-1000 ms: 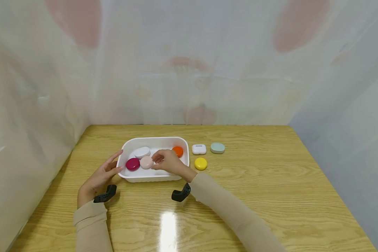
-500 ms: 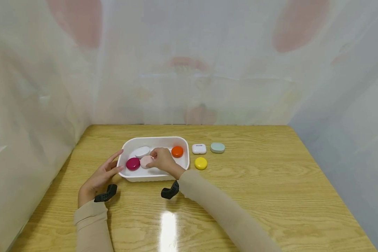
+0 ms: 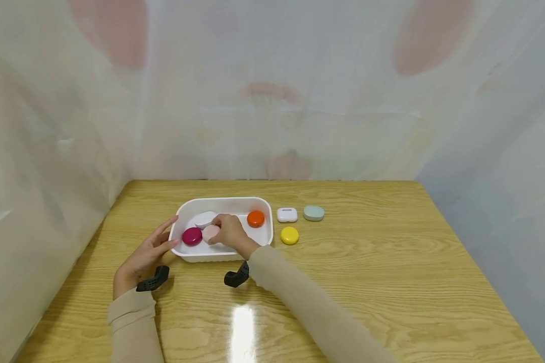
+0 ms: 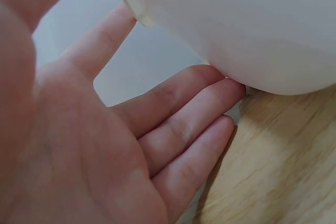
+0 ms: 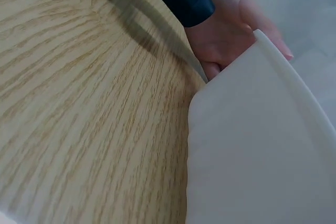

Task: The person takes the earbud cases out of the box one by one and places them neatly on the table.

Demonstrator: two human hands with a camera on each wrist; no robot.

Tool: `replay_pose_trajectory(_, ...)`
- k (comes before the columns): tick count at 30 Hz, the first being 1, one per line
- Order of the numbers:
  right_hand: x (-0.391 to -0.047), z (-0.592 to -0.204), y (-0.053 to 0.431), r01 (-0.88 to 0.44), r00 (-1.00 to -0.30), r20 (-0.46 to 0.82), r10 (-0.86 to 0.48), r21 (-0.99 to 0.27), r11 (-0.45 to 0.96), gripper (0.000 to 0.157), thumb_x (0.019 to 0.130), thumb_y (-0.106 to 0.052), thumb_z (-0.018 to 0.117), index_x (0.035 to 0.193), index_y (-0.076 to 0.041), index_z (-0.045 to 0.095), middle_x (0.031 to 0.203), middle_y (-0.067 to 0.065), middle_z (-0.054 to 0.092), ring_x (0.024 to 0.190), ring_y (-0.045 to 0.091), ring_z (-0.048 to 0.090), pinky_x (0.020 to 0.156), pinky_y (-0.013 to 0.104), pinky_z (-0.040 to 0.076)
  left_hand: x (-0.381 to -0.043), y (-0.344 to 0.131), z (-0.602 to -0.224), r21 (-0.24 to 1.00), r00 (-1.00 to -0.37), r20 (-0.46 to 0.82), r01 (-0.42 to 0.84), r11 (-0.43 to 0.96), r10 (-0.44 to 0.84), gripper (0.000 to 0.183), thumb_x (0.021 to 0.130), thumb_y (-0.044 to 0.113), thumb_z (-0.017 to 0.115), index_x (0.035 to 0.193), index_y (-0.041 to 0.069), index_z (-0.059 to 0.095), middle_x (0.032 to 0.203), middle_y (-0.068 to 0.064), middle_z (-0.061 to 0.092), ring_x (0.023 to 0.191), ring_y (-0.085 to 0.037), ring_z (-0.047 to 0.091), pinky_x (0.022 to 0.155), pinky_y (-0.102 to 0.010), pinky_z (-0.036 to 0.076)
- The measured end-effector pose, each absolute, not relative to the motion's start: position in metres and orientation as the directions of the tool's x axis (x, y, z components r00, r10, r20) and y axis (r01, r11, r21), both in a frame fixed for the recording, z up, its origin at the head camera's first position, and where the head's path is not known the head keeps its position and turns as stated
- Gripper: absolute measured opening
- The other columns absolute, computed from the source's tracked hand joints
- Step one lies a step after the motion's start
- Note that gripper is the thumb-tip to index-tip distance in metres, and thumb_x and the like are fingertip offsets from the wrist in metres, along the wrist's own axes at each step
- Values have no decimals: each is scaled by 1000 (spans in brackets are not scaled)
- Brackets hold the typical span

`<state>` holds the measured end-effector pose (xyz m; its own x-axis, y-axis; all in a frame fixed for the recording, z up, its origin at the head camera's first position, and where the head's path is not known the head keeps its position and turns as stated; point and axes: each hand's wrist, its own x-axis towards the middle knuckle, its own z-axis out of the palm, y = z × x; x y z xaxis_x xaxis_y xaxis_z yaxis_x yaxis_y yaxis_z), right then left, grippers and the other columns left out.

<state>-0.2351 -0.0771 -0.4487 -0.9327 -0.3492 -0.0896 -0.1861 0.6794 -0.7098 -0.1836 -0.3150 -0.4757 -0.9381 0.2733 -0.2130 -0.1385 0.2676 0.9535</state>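
Observation:
A white rectangular bin (image 3: 200,258) stands on the wooden table. Inside it lie a pale pink round case (image 3: 210,233), a crimson round case (image 3: 192,236), a white oval case (image 3: 203,219) and an orange round case (image 3: 256,219). My right hand (image 3: 233,235) reaches in over the front wall and pinches the pink case between thumb and fingers, covering its right side. At the bin's left end, my left hand (image 3: 142,256) touches the rim with thumb and index finger. In the left wrist view, the other fingers (image 4: 184,124) stretch out low against the outer wall.
Right of the bin are a white earbud case (image 3: 287,215), a pale green oval case (image 3: 314,213) and a yellow round case (image 3: 289,235). Pale sheeting (image 3: 272,136) hangs behind the table (image 3: 368,282) and at both sides. Each wrist wears a black camera mount (image 3: 153,280).
My right hand has moved left and closed its thumb and fingers onto the pink case. The left hand stays at the bin's left end.

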Motion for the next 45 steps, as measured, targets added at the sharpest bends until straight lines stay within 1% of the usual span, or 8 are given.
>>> replay_pose_trajectory(5,-237,-451,-81,-178,-933,-107,-344,-692,699,44,70,-14,86,111,-10,69,109,3,71,95,14,58,93,23,48,-182,-316,-474,951,-938,-210,-130,281,277,68,101,24,49,156,31,11,158,-29,15,141,-42,19,111,-74,9)
replay_pose_trajectory(11,-237,-452,-84,-215,-924,-103,-369,-657,723,42,74,-12,83,113,-12,69,113,2,71,104,15,60,99,24,46,-181,-318,-472,948,-937,-219,-138,287,272,68,101,23,49,156,31,10,159,-30,12,144,-48,13,110,-76,7)
replay_pose_trajectory(13,-236,-451,-84,-216,-923,-104,-371,-656,723,41,75,-11,82,113,-11,69,113,2,71,104,16,60,100,25,46,-180,-318,-472,946,-937,-224,-142,291,268,68,101,23,49,156,32,10,159,-30,12,144,-48,13,110,-76,7)
replay_pose_trajectory(20,-232,-450,-80,-205,-928,-94,-361,-680,704,41,73,-14,84,111,-8,69,110,4,72,97,15,59,95,24,49,-177,-315,-472,948,-939,-222,-144,283,264,68,101,24,50,156,30,10,158,-30,13,144,-47,13,111,-75,7)
replay_pose_trajectory(26,-232,-446,-75,-243,-920,-50,-388,-704,668,43,74,-15,84,113,-8,68,109,4,71,95,14,60,90,21,49,-180,-314,-474,944,-942,-211,-129,302,260,68,100,25,50,156,31,12,158,-30,16,144,-47,15,112,-74,7)
replay_pose_trajectory(31,-231,-439,-69,-265,-917,-19,-400,-721,640,44,74,-14,83,114,-6,67,111,6,72,98,16,62,89,20,50,-181,-314,-474,944,-943,-209,-126,305,258,68,100,25,51,156,31,12,158,-30,16,144,-47,15,112,-74,7)
replay_pose_trajectory(38,-227,-428,-61,-254,-917,6,-399,-780,572,48,71,-11,85,114,-3,67,109,9,72,94,16,65,83,16,51,-181,-313,-473,943,-944,-212,-129,308,254,68,100,26,50,156,31,11,157,-30,17,141,-42,21,112,-74,9)
replay_pose_trajectory(45,-218,-420,-53,-290,-905,31,-424,-773,564,48,72,-13,84,115,-4,66,109,8,73,93,14,65,82,14,51,-180,-313,-471,946,-939,-227,-149,288,259,69,100,25,50,156,32,10,159,-29,12,145,-47,13,111,-75,6)
